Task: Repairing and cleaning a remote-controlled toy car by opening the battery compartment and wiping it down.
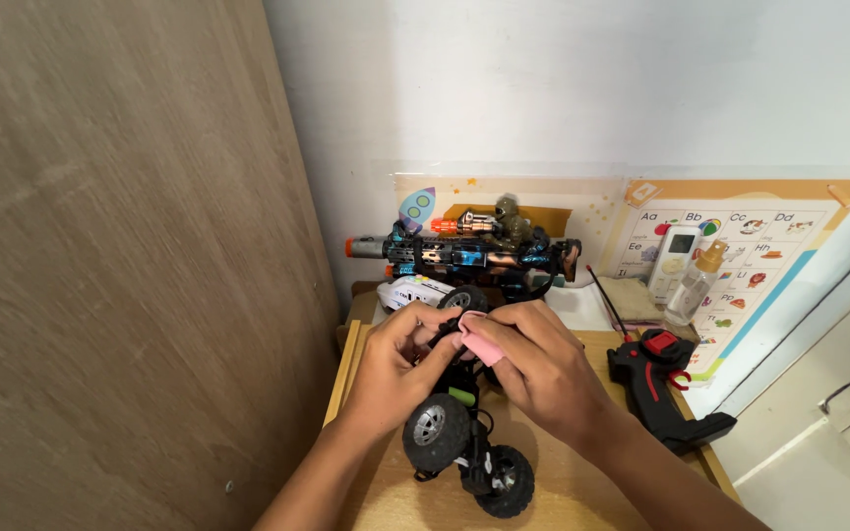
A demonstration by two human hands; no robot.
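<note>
Tall brown wood-grain panel at left; white wall behind. Propped against that wall, a pale poster with a rocket picture and, beside it, an orange-bordered alphabet chart of small coloured pictures. On the wooden table, a black toy buggy with knobbly rubber tyres, tipped with wheels toward the camera, directly under both grips. Behind it, a black, blue and orange plastic toy blaster and a white toy car. To the right, a black and red pistol-style controller, a white remote, a clear bottle. Left hand pinching the buggy's upper frame. Right hand pressing a small pink cloth against the same spot.
</note>
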